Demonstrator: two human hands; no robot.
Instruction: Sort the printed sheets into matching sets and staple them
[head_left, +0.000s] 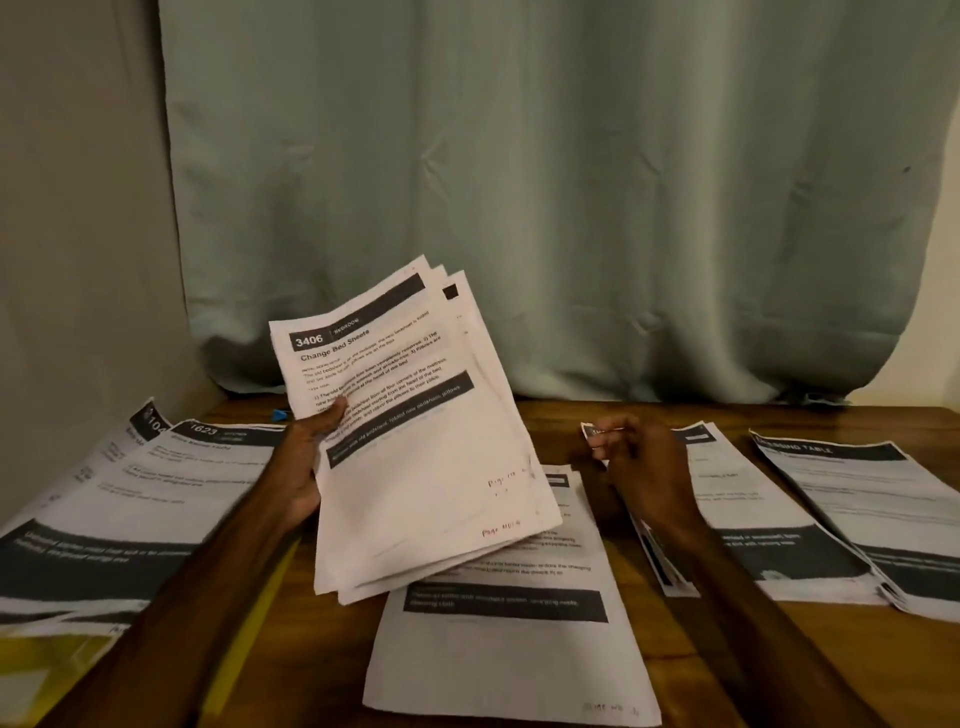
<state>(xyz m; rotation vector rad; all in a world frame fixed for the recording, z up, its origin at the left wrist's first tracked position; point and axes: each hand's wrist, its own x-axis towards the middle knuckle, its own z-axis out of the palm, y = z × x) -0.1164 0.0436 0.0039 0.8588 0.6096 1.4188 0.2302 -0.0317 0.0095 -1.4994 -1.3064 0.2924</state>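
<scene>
The left hand (306, 457) grips a fanned stack of white printed sheets with black header bars (415, 467) by its left edge, thumb on top, raised above the brown wooden table (550, 431). The right hand (641, 467) pinches the top corner of a loose white sheet (596, 434) from a right-hand pile. The paper looks light, limp and likely to slide apart, so a firm mid-edge hold should suit best.

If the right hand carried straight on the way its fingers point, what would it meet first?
Probably the right edge of the raised stack gripped by the left hand: the right hand, pinching a sheet corner, points leftward at it. Depth is unclear; it might pass underneath.
</scene>
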